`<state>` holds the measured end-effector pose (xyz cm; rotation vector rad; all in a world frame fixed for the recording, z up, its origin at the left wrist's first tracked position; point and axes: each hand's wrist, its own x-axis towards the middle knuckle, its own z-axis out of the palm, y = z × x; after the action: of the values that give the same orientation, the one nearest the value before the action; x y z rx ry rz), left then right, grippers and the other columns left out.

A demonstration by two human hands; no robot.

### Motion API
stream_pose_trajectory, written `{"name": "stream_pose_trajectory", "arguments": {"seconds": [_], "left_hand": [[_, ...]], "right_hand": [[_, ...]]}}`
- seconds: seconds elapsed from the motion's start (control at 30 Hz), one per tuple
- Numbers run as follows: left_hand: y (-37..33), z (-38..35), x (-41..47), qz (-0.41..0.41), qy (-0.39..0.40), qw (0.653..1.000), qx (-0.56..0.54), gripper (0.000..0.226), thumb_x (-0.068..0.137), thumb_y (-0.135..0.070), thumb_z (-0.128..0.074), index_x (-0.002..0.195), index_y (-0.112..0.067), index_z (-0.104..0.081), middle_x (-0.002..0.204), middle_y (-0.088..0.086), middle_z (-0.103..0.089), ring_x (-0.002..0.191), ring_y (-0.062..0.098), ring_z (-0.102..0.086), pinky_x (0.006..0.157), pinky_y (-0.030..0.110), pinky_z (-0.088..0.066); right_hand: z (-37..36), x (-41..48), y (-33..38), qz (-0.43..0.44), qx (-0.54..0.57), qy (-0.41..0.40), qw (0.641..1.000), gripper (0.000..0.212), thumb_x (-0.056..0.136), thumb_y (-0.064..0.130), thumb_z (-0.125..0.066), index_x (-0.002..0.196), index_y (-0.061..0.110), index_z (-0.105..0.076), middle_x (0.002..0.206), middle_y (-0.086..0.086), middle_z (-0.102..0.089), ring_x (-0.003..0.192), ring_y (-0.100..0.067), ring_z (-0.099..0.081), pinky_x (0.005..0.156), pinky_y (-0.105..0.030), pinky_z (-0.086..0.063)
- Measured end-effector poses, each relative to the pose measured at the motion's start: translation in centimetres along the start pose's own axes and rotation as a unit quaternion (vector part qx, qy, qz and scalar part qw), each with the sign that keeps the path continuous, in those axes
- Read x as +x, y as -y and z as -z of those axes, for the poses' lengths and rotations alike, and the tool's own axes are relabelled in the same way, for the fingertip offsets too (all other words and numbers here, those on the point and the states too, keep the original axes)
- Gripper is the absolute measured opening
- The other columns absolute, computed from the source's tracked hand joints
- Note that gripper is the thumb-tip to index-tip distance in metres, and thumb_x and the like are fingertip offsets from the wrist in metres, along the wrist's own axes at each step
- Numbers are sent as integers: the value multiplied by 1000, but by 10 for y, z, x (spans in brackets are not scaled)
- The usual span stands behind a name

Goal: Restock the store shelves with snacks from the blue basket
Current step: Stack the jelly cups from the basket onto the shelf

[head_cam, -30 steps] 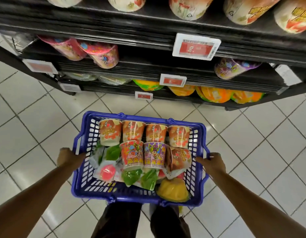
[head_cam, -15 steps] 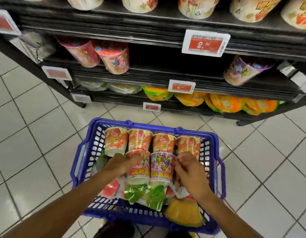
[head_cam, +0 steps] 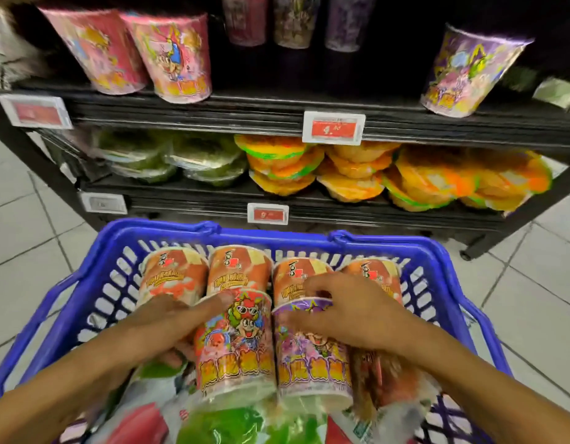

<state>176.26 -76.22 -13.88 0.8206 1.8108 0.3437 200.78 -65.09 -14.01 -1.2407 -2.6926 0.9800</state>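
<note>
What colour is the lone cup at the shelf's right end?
Purple cup with cartoon print; head view.

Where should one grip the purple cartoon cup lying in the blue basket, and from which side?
Take the purple cup from above, grip round its body near the far rim. It lies on its side between the red cup and a brown packet, so only its top is free; the right hand holds there.

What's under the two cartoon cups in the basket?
A green packet and a red packet poke out below the red cup and purple cup. Anything deeper is covered.
</note>
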Motion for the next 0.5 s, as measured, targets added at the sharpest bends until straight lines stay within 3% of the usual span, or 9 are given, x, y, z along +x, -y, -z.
{"name": "stream_pose_trajectory", "arguments": {"seconds": [0.1,0.17,0.23,0.3,0.37,0.5], "left_hand": [[-11,2,-23,-57,-12,997,-47,76,55,-88,-63,88,-21,-80,87,2,-78,80,16,-75,80,34,-58],[-26,4,-34,-99,-24,990,-92,58,62,-72,-67,89,-22,-80,88,0,-78,78,11,-74,70,24,-56],[-41,8,-35,-143,-51,979,-133,57,58,-59,-78,95,-16,-77,91,0,-78,82,11,-74,68,19,-53],[-54,8,-28,-173,-92,967,-164,69,50,-56,-90,104,-18,-71,95,-1,-78,87,13,-75,75,27,-55],[-61,6,-16,-185,-131,952,-203,81,42,-60,-87,109,-19,-66,93,-2,-78,86,16,-75,79,37,-56],[-63,-2,5,-175,-140,940,-259,78,45,-59,-80,105,-11,-68,88,2,-78,73,14,-74,59,23,-52]], "right_hand": [[7,-12,-2,28,197,-45,979,39,81,52,-70,61,24,-53,56,7,-54,55,-3,-47,54,-24,-35],[16,-20,0,39,273,-76,958,32,80,45,-71,65,20,-57,62,-1,-59,62,-13,-55,63,-37,-45],[25,-20,0,51,292,-130,946,30,82,40,-70,62,22,-57,59,5,-56,59,-10,-52,60,-34,-44],[34,-15,0,58,331,-206,919,30,88,30,-70,63,21,-56,56,11,-52,55,-1,-47,56,-19,-38],[47,-8,-4,70,339,-270,899,29,89,24,-70,63,22,-57,57,11,-55,55,0,-49,56,-14,-39],[49,-1,-7,33,282,-272,919,21,84,18,-74,69,12,-62,57,7,-55,53,0,-47,55,-17,-38]]}}
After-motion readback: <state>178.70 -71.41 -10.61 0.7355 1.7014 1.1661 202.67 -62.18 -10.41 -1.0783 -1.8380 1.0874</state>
